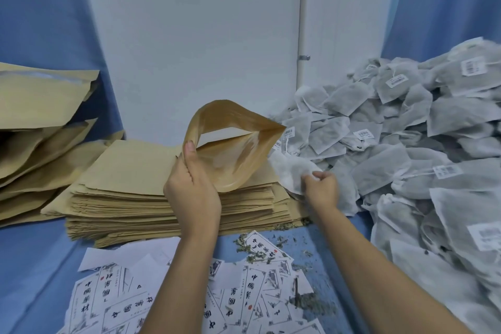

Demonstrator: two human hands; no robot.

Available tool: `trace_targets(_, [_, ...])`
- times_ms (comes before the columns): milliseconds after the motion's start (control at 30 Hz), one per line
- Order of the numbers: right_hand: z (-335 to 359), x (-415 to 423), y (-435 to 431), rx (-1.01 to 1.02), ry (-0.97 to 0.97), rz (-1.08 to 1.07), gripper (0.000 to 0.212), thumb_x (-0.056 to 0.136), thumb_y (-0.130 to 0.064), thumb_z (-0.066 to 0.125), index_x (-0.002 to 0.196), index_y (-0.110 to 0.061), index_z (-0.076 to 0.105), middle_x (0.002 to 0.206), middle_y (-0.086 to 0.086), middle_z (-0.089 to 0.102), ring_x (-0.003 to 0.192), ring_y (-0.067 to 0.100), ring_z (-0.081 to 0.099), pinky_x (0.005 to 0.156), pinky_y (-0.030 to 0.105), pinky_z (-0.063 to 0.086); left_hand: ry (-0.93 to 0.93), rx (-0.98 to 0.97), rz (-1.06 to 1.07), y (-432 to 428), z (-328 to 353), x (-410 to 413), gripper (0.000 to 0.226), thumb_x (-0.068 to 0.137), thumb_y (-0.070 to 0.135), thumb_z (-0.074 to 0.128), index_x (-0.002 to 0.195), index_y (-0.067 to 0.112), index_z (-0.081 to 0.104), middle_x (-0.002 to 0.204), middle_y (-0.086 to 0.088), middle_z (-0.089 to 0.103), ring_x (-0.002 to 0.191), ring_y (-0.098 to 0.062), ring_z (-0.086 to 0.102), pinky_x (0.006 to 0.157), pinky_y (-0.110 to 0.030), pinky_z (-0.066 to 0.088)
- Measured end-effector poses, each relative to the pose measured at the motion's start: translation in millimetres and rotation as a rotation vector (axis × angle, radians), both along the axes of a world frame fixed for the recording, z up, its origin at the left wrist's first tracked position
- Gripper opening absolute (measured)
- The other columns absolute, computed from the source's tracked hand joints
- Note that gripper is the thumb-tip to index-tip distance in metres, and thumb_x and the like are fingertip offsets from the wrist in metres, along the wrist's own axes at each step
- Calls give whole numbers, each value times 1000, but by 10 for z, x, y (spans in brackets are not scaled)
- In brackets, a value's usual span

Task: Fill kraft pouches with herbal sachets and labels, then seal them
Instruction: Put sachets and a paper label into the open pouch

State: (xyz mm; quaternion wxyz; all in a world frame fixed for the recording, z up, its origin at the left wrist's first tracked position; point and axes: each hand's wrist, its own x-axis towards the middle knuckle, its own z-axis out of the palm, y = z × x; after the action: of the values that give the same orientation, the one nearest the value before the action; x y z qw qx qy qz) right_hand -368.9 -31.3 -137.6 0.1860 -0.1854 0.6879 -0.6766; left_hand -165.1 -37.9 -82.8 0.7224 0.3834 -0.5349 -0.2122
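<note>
My left hand (191, 187) grips a kraft pouch (233, 144) by its near rim and holds it up with the mouth spread wide, facing right. Just right of the mouth, my right hand (321, 187) pinches a white herbal sachet (288, 171) by one edge; the sachet looks blurred. Under both lies a flat stack of kraft pouches (151, 192). Printed paper labels (244, 295) are scattered on the blue cloth near me. A big heap of grey sachets (406, 144) fills the right side.
More kraft pouches (40, 116) are piled loosely at the far left. Loose dried herb bits (306, 298) lie among the labels. A white wall (200, 35) with a pipe stands behind, with blue curtains on both sides.
</note>
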Motion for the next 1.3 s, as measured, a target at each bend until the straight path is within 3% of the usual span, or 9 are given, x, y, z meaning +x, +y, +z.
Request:
trace_targets(200, [1,-20,-36,471,672,-61,35,86,-21,66,118,-13,55,142,15,35,118,31,45,94,37,40,7,-3,-3,-79,-39,-75,43,102,37,35,69,15,53,52,8,41,51,0,42,48,-11,31])
trace_targets(300, [-3,6,31,445,999,-48,33,88,-13,58,121,-14,58,138,10,45,122,27,41,95,35,39,9,1,-7,-88,-65,-79,43,101,39,35,71,15,55,53,7,42,52,-1,41,49,-13,32])
trace_targets(600, [-67,-42,-44,456,991,367,46,95,-20,52,140,-12,44,133,8,52,127,26,42,100,37,39,37,-13,-3,-113,-87,-116,42,102,37,35,75,13,56,52,10,41,52,2,44,50,-9,33])
trace_targets(733, [-50,-76,-121,587,1125,290,31,96,-29,51,122,-12,53,119,7,58,114,26,49,90,36,42,44,-16,-1,-142,-117,-148,45,102,36,36,83,6,64,53,11,43,53,4,46,52,-8,33])
trace_targets(867, [-65,-1,-192,742,1311,199,24,93,-7,44,117,-11,45,122,9,55,116,26,49,94,34,37,30,-29,1,-149,-130,-142,43,102,38,35,77,13,60,52,9,42,53,0,44,50,-11,32])
trace_targets(1000, [5,-10,-183,638,1245,129,40,93,-7,46,132,-8,35,120,13,56,111,30,51,90,37,39,37,-45,7,-186,-119,-65,47,102,37,35,89,4,66,55,13,46,56,4,46,53,-9,33])
trace_targets(1133, [224,56,-75,252,963,64,51,88,-5,41,138,-7,35,102,16,60,91,34,55,71,42,42,74,-48,32,-194,-84,8,53,102,38,34,98,-5,65,61,8,52,60,1,50,55,-11,36])
trace_targets(1233, [412,188,-34,31,823,1,51,91,-8,39,142,-8,32,81,6,56,75,27,53,61,35,37,94,-56,54,-173,-26,35,54,102,37,35,101,-10,63,73,-17,61,70,-14,55,60,-18,41])
trace_targets(1300, [556,281,-29,-126,630,-1,51,93,-11,41,143,-10,31,75,-2,54,71,20,54,59,31,41,111,-70,62,-161,36,74,54,102,36,35,98,-10,62,64,-9,56,62,-8,52,55,-12,37])
